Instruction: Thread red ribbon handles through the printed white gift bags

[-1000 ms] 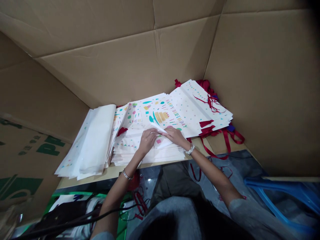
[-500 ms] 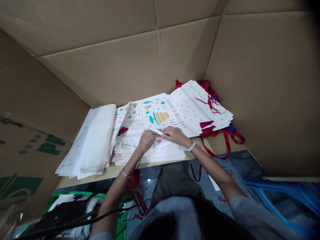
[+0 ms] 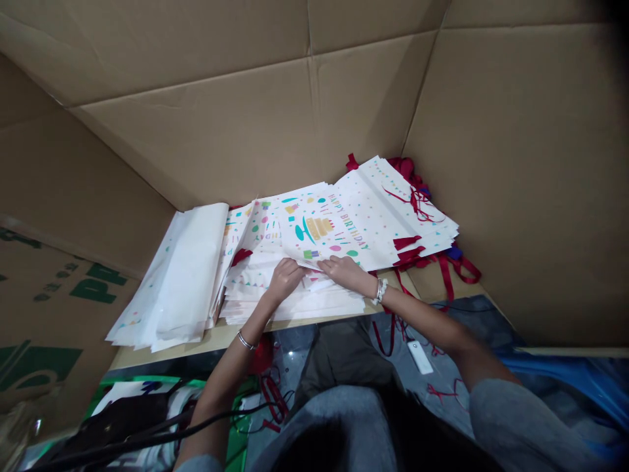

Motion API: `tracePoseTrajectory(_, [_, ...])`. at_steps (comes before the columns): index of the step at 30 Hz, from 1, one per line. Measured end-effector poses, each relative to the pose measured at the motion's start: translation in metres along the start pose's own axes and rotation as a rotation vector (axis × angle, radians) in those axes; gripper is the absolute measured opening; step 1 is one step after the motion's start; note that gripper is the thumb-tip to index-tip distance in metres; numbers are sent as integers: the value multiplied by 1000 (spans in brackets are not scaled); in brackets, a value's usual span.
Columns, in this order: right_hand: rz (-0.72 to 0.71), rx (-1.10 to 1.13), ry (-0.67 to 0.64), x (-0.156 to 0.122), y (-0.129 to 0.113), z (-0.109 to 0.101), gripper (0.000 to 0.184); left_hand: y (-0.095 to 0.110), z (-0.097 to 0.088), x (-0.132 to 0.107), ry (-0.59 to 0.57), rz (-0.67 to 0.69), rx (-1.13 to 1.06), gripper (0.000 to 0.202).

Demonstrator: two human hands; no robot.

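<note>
Angling both forearms inward, the left hand curls narrowly on a white birthday gift bag, grip unclear; the right hand lies flat beside it.

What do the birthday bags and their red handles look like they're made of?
The birthday bags look like white coated paper: smooth, faintly sheeny, with crisp printing and sharp folds. The red handles seem to be ribbon, flat, limp and slightly shiny, though the exact fabric can't be told from here.

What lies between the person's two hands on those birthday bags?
In the head view, the layered edges of white printed paper gift bags lie between the bare left hand and the bare right hand, and nothing else shows there.
</note>
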State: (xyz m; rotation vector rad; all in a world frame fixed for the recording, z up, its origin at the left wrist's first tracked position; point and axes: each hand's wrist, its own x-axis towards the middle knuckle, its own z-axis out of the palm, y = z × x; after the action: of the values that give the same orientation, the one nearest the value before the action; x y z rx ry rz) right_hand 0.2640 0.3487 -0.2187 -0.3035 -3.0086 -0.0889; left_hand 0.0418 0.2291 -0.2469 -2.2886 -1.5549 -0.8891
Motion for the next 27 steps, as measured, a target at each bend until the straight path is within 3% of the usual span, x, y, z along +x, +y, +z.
tracePoseTrajectory(9, [135, -30, -49, -23, -20, 7, 43, 6, -6, -2, 26, -27, 37, 40])
tracePoseTrajectory(16, [212, -15, -96, -9, -32, 5, 44, 6, -6, -7, 62, -6, 30, 38])
tracePoseTrajectory(22, [149, -12, -11, -7, -18, 14, 40, 3, -4, -11, 29, -86, 18, 33])
tracePoseTrajectory(27, [130, 56, 149, -11, -6, 29, 30, 7, 3, -17, -6, -222, -14, 29])
